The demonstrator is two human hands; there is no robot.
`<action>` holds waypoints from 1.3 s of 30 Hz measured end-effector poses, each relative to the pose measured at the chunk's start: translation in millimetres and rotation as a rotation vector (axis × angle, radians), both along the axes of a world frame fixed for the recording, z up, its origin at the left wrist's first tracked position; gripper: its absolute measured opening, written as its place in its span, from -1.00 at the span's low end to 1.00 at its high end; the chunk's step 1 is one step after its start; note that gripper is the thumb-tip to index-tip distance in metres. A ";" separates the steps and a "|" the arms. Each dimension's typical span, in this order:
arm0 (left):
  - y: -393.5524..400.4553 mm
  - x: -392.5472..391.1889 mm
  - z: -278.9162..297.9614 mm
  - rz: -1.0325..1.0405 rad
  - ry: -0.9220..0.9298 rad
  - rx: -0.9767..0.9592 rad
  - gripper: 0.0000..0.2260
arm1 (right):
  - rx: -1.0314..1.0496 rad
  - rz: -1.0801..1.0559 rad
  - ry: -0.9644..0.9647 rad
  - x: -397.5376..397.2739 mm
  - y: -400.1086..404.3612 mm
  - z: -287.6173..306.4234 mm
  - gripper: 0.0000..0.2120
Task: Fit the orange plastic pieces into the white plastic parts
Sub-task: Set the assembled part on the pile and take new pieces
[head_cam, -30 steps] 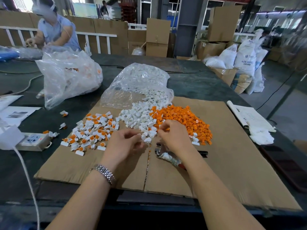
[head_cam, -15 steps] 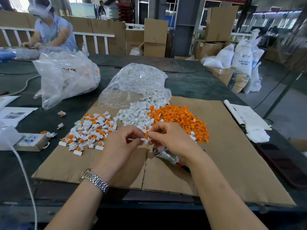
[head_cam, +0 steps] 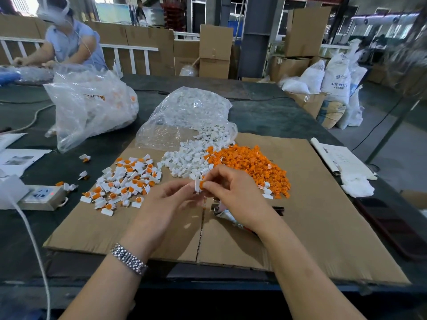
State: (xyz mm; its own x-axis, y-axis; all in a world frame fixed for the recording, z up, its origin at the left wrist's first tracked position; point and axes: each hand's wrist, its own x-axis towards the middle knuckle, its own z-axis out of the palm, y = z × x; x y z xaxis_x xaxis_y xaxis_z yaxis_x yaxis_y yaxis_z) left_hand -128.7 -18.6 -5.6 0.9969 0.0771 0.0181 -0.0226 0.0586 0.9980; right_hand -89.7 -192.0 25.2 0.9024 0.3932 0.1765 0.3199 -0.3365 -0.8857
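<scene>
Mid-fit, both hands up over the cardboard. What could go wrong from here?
1. The left hand and right hand pinch the white part and orange piece in the air; a slip could drop either into the loose piles.
2. The finished pile lies close to the white pile; they could mix.

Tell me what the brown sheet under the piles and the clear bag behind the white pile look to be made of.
Brown sheet: likely corrugated cardboard, matte; it shows a fold seam down the middle and rough, fibrous edges. Clear bag: apparently thin plastic film, glossy; it is see-through, wrinkled and catches highlights, with white parts visible inside.
</scene>
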 end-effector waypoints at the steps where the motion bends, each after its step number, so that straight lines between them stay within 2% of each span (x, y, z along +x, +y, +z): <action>1: 0.3 -0.8 -0.8 -0.052 0.029 -0.098 -0.79 | 0.003 0.000 -0.022 -0.4 0.0 -0.7 -0.93; 4: 4.9 -1.0 -2.6 -0.098 0.062 -0.324 -0.72 | -0.023 0.003 -0.122 -3.6 1.3 0.6 -0.94; 6: 9.9 -0.8 -3.1 -0.122 0.076 -0.412 -0.69 | -0.115 -0.002 -0.225 -5.5 1.9 3.0 -0.92; 9: 12.2 0.2 -4.6 -0.114 0.020 -0.360 -0.72 | -0.275 -0.030 -0.242 -10.0 5.6 6.6 -0.94; 11: 9.5 -0.7 -5.3 -0.064 -0.035 -0.272 -0.76 | -0.267 -0.091 -0.171 -12.7 10.0 8.1 -0.93; 13: 7.4 -1.6 -4.9 -0.028 -0.065 -0.248 -0.76 | -0.154 -0.142 -0.078 -15.1 14.4 9.1 -0.92; 17: 9.7 -2.9 1.0 -0.077 0.012 -0.463 -0.75 | 0.101 -0.078 0.086 -20.5 12.6 9.7 -0.93; 19: 11.2 -3.3 3.2 -0.109 0.057 -0.481 -0.73 | 0.071 -0.058 0.027 -22.7 8.4 8.3 -0.95; 23: 10.6 -3.7 3.8 -0.121 0.060 -0.426 -0.65 | -0.133 -0.140 -0.178 -26.2 11.2 4.5 -0.90; 27: 12.1 -4.0 -0.4 -0.112 -0.011 -0.372 -0.74 | -0.053 -0.175 0.014 -27.5 14.2 7.9 -0.92; 30: 13.1 -6.3 0.1 -0.130 -0.036 -0.251 -0.71 | -0.020 -0.122 0.158 -26.5 7.8 13.3 -0.88; 32: 13.1 -7.5 0.3 -0.128 -0.023 -0.231 -0.71 | -0.036 -0.100 0.153 -27.0 5.9 13.7 -0.89; 36: 9.8 -8.6 -1.6 -0.118 0.035 -0.412 -0.77 | -0.035 -0.107 0.058 -30.2 8.4 8.8 -0.92; 39: 2.8 -9.5 -0.6 -0.091 -0.004 -0.326 -0.77 | -0.025 -0.223 0.005 -33.3 14.5 -1.6 -0.89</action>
State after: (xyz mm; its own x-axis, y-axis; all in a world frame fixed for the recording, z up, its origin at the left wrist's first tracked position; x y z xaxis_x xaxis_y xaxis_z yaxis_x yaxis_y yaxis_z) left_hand -138.2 -15.8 -6.2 0.9999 -0.0096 0.0115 -0.0071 0.3764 0.9264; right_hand -122.9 -177.4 23.7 0.9682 0.1881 0.1650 0.2312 -0.4202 -0.8775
